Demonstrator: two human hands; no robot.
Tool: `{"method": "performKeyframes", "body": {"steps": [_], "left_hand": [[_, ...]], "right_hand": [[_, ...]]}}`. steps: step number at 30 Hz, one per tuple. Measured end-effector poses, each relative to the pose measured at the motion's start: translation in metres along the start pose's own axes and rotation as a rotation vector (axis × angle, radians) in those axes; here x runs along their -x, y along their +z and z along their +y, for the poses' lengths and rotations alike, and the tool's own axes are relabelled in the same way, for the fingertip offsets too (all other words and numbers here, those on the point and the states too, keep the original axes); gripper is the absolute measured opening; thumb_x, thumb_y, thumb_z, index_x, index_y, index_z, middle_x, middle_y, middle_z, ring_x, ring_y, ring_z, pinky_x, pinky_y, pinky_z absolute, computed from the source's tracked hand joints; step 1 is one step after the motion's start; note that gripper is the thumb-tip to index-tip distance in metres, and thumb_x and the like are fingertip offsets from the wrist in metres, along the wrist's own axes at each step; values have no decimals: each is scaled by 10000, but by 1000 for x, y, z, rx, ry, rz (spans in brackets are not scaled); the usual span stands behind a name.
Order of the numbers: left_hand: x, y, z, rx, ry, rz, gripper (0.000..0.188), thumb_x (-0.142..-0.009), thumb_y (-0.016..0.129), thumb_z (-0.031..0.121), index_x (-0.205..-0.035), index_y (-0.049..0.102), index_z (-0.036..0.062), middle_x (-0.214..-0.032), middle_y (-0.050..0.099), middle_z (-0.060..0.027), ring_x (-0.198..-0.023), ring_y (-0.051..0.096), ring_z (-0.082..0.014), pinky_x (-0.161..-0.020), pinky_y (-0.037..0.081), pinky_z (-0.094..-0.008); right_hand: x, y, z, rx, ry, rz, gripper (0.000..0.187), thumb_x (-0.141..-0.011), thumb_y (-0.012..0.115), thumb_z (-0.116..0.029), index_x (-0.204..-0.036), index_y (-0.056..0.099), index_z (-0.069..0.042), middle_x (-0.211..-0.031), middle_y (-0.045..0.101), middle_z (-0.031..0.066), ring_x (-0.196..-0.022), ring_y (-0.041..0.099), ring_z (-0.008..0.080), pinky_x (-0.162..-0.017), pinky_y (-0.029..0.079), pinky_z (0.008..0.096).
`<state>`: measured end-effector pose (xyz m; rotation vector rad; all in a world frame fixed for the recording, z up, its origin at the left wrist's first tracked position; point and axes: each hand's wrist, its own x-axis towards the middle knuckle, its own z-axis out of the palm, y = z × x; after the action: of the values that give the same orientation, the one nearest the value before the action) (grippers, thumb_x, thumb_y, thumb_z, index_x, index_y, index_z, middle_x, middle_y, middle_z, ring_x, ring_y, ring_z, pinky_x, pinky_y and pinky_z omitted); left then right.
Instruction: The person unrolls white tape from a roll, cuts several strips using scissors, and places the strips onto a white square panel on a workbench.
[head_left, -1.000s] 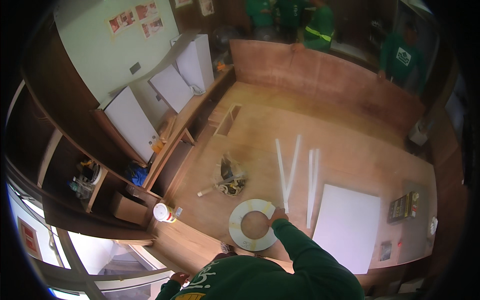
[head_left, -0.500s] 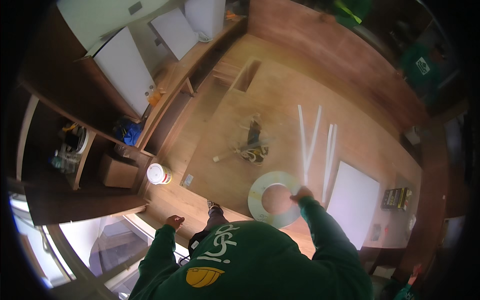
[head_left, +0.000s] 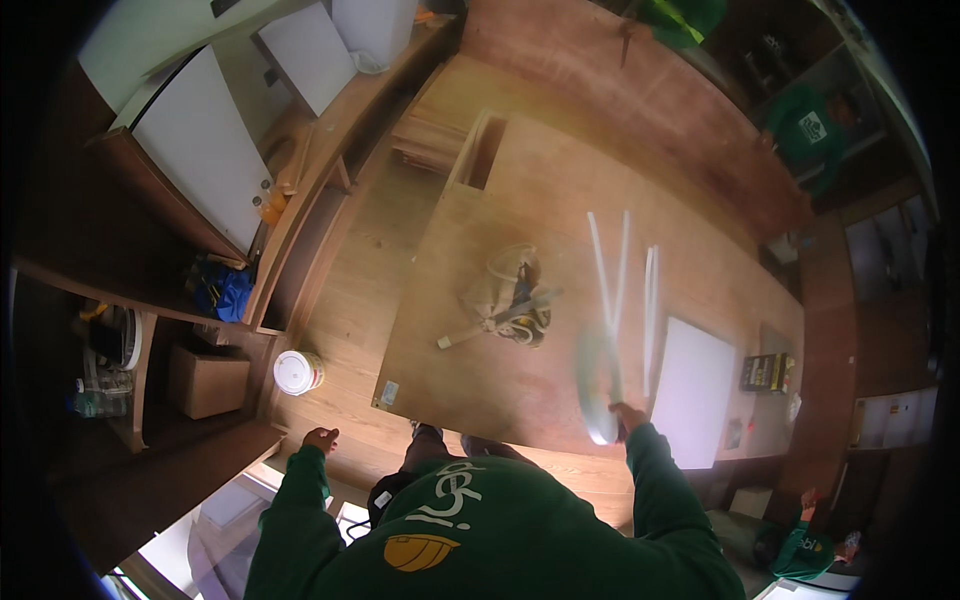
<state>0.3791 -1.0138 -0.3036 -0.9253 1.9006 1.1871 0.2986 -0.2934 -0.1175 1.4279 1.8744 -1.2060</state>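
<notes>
My right hand (head_left: pixel 627 418) grips the near right side of a wide roll of pale edging tape (head_left: pixel 600 432), which stands tilted, almost edge-on, over the front of the wooden worktable (head_left: pixel 500 400). Motion blurs its upper part. My left hand (head_left: pixel 322 440) hangs in front of the table's left corner, fingers curled in with nothing visible in them. Thin white strips (head_left: pixel 607 290) lie flat just beyond the roll. A cloth bag (head_left: pixel 520 300) with cords and a stick-like tool sits mid-table. Beside my right hand lies a white panel (head_left: pixel 692 395).
A white-lidded bucket (head_left: pixel 298 372) stands left of the table. Shelves at left hold a cardboard box (head_left: pixel 208 382) and a blue bag (head_left: pixel 230 292). A dark box (head_left: pixel 766 373) lies at the table's right end. People in green appear at the top, upper right and lower right.
The roll has turned from face-on to nearly edge-on and moved right in my right hand. My left hand has stayed low, and the whole view has shifted slightly.
</notes>
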Motion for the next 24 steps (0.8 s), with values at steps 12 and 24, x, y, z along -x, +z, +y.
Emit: {"method": "performKeyframes", "body": {"steps": [12,24], "left_hand": [[85,4,-14,201,-24,99,239,-900,638,195,-989,625,-26,-765,670,-120,-688,665,-197,-626,543,-299],[288,95,-125,-67,-566,-1,407,-933,565,382,-1121,613,25,-921,709,-108,-799,691,-213,-641,548,-354]], "right_hand": [[-170,75,-292,196,-286,35,489,-779,652,-443,-1046,655,-32,-876,659,192,-632,653,318,-486,537,417],[-228,180,-395,264,-264,-71,543,-826,591,-448,-1182,634,-41,-1215,620,169,-1021,640,363,-712,568,461]]}}
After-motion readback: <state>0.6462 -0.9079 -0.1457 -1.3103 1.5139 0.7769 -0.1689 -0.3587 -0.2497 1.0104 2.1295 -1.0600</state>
